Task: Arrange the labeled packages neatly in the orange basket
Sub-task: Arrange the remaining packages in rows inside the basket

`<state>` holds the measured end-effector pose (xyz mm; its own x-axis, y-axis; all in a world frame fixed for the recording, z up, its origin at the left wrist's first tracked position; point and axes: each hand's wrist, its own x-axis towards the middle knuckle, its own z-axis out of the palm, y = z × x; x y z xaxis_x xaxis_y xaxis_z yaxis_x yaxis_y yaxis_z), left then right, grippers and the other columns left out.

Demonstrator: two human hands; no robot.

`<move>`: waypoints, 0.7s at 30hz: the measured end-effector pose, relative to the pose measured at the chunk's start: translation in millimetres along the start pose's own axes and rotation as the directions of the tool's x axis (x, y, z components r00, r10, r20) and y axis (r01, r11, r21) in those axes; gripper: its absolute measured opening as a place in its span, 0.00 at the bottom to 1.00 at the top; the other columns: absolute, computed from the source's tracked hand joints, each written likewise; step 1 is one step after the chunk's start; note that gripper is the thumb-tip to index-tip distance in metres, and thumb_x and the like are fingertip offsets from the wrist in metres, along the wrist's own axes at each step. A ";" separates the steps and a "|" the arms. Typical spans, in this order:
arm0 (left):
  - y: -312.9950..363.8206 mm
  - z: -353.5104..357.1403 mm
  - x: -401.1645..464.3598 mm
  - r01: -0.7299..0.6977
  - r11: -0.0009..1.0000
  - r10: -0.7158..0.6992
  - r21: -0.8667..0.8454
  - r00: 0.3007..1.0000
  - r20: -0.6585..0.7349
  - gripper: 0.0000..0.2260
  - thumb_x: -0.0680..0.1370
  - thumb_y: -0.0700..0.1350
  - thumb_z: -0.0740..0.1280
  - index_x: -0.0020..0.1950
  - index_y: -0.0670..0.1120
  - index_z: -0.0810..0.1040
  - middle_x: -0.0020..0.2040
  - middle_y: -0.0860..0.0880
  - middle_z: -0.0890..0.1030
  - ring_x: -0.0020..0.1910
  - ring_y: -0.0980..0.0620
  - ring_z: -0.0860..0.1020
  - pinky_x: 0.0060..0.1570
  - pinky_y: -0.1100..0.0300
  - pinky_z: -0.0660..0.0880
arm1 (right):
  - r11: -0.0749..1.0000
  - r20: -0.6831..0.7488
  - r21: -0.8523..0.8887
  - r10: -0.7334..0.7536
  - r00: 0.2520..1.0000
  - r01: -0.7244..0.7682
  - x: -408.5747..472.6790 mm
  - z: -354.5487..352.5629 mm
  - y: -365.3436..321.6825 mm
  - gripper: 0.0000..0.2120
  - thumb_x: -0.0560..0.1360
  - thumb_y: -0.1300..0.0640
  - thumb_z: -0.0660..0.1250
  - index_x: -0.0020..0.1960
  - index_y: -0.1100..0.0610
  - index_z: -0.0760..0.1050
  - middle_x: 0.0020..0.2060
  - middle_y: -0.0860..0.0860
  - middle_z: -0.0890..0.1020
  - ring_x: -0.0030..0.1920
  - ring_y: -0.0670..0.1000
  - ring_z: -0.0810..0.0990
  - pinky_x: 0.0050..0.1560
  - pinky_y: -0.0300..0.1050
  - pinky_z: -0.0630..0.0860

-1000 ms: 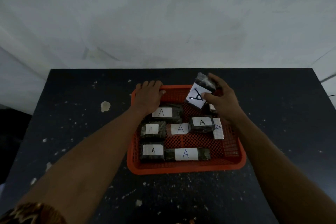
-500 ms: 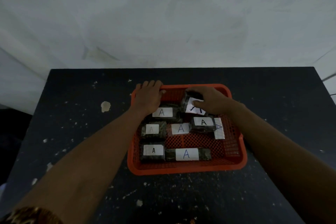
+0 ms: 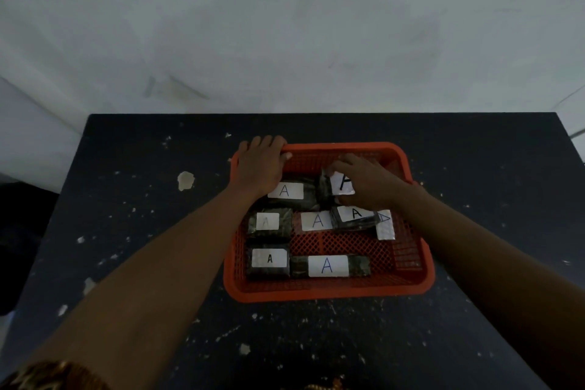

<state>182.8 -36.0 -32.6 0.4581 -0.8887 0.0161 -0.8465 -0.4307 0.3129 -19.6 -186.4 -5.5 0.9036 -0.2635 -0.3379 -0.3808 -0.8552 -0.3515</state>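
We see a pale wall rising behind a dark, paint-flecked table. Toward the far edge of the table sits the orange basket, its mesh floor showing between the packages.

Both forearms reach in from the near edge. The left hand lies over the basket's far-left corner, fingers curled over the rim and thumb pointing along it, gripping the rim. The right hand is down inside the basket near its far edge, fingers bent over a dark labelled package with an "A" on its white label; the thumb appears to pinch it from below, though the hand hides much of the contact, so we cannot be sure how it is grasped.

Beside that package, against the left hand's wrist, lies a second package. In the middle row we see a faintly labelled package at the left side, a long package beside it, and a smaller package overlapping its right end. A loose white label lies just right of that. Along the near edge a short package and a long one lie end to end.
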 end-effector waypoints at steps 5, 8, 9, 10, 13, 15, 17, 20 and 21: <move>0.4 -0.6 0.6 0.009 1.000 -0.009 -0.004 1.000 0.020 0.12 0.82 0.54 0.56 0.61 0.51 0.70 0.59 0.48 0.76 0.59 0.47 0.71 0.62 0.47 0.62 | 0.990 -0.027 -0.138 -0.007 1.000 0.003 5.8 0.9 7.3 0.29 0.73 0.52 0.70 0.70 0.46 0.64 0.70 0.51 0.69 0.70 0.55 0.67 0.70 0.62 0.57; 0.4 -1.4 0.6 0.008 1.000 -0.007 -0.005 0.999 0.031 0.11 0.82 0.54 0.56 0.61 0.52 0.70 0.59 0.48 0.76 0.59 0.47 0.72 0.62 0.48 0.63 | 0.974 -0.059 -0.225 -0.022 0.998 0.009 4.6 -0.5 12.8 0.29 0.73 0.50 0.68 0.72 0.45 0.62 0.70 0.51 0.70 0.69 0.55 0.67 0.70 0.61 0.57; 0.6 -1.2 0.2 0.006 1.000 -0.006 -0.001 1.000 0.027 0.11 0.82 0.54 0.56 0.61 0.52 0.70 0.58 0.48 0.76 0.58 0.47 0.72 0.61 0.48 0.63 | 0.968 -0.065 -0.249 -0.029 0.998 0.012 4.1 0.4 13.0 0.29 0.73 0.50 0.68 0.72 0.45 0.62 0.70 0.51 0.70 0.69 0.55 0.67 0.70 0.61 0.58; 0.7 -0.9 -0.4 0.003 1.000 -0.003 0.005 1.000 0.021 0.11 0.82 0.54 0.56 0.61 0.52 0.70 0.58 0.48 0.76 0.58 0.47 0.72 0.61 0.48 0.63 | 0.964 -0.071 -0.264 -0.032 0.997 0.012 4.4 2.1 11.9 0.28 0.74 0.50 0.68 0.72 0.45 0.63 0.70 0.51 0.70 0.70 0.55 0.67 0.70 0.61 0.58; 1.0 0.0 -0.7 -0.003 1.000 0.003 0.008 1.000 0.015 0.12 0.82 0.54 0.55 0.61 0.51 0.70 0.58 0.48 0.76 0.58 0.47 0.72 0.61 0.48 0.63 | 0.970 -0.093 -0.241 -0.003 0.996 -0.020 7.6 8.5 4.8 0.28 0.75 0.55 0.67 0.72 0.45 0.64 0.70 0.51 0.70 0.69 0.56 0.68 0.70 0.60 0.59; 0.6 -0.3 -0.3 -0.001 1.000 0.001 0.000 1.000 0.018 0.11 0.82 0.54 0.55 0.61 0.51 0.70 0.58 0.48 0.76 0.58 0.46 0.72 0.61 0.48 0.63 | 0.976 -0.099 -0.211 0.031 0.995 -0.051 9.5 9.6 1.3 0.27 0.75 0.58 0.67 0.71 0.46 0.64 0.68 0.52 0.71 0.67 0.56 0.70 0.69 0.60 0.62; -0.4 -1.3 0.3 0.005 1.000 -0.005 -0.005 1.000 0.023 0.11 0.82 0.54 0.55 0.61 0.52 0.70 0.58 0.48 0.76 0.58 0.47 0.72 0.61 0.48 0.63 | 0.978 -0.133 -0.195 0.046 0.990 -0.072 9.5 12.0 -0.3 0.26 0.75 0.58 0.66 0.71 0.47 0.65 0.67 0.53 0.72 0.67 0.56 0.70 0.68 0.59 0.64; -0.2 -1.7 0.4 0.010 1.000 -0.010 -0.014 0.999 0.039 0.11 0.82 0.54 0.56 0.62 0.52 0.70 0.59 0.48 0.76 0.59 0.47 0.72 0.62 0.48 0.63 | 0.974 -0.200 -0.201 0.061 0.978 -0.101 6.3 19.4 -0.6 0.25 0.76 0.58 0.65 0.72 0.49 0.65 0.67 0.55 0.71 0.67 0.58 0.68 0.67 0.59 0.65; -0.1 -1.7 0.1 0.006 1.000 -0.006 -0.014 0.999 0.037 0.12 0.82 0.53 0.56 0.62 0.51 0.70 0.59 0.48 0.76 0.59 0.47 0.72 0.62 0.48 0.63 | 0.970 -0.216 -0.216 0.063 0.974 -0.111 4.8 22.0 -0.5 0.25 0.76 0.58 0.65 0.72 0.49 0.65 0.67 0.56 0.70 0.67 0.58 0.68 0.66 0.59 0.66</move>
<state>183.4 -35.8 -31.0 0.4525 -0.8915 -0.0211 -0.8398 -0.4340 0.3263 -19.4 -177.4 -26.2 0.8987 -0.4071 -0.1632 -0.4272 -0.8968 -0.1152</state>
